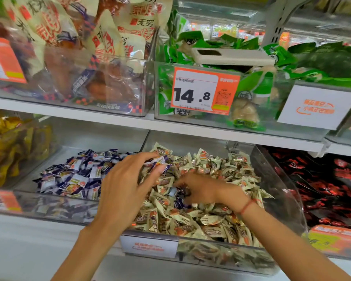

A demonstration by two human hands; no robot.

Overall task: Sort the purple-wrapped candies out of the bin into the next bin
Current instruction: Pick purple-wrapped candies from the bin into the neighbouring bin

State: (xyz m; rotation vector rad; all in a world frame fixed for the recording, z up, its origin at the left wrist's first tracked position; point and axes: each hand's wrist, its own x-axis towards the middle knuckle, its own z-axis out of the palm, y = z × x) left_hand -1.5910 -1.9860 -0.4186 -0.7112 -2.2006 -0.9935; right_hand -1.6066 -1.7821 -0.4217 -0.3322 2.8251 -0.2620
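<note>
I see the cream candy bin (276, 179) at lower centre of the frame, the next bin (55, 151) to its left holding purple ones. My left hand (128, 185) pinches a purple candy (160, 162) in its fingers (150, 157) above the divider; my right hand (199, 189) curls its fingers round another purple candy (179, 201) in the heap. I judge them light, crinkly and slippery, best pinched by the twisted ends. The price tag (203, 90) at upper centre reads 14.8.

Left hand (128, 183) raised over the clear bin (280, 191) of cream-wrapped candies (211, 218), pinching purple-wrapped candies (160, 162) in its fingertips. Right hand (201, 190) lower, fingers down among purple wrappers in the heap. Neighbouring bin (55, 201) to the left, filled with purple candies.
</note>
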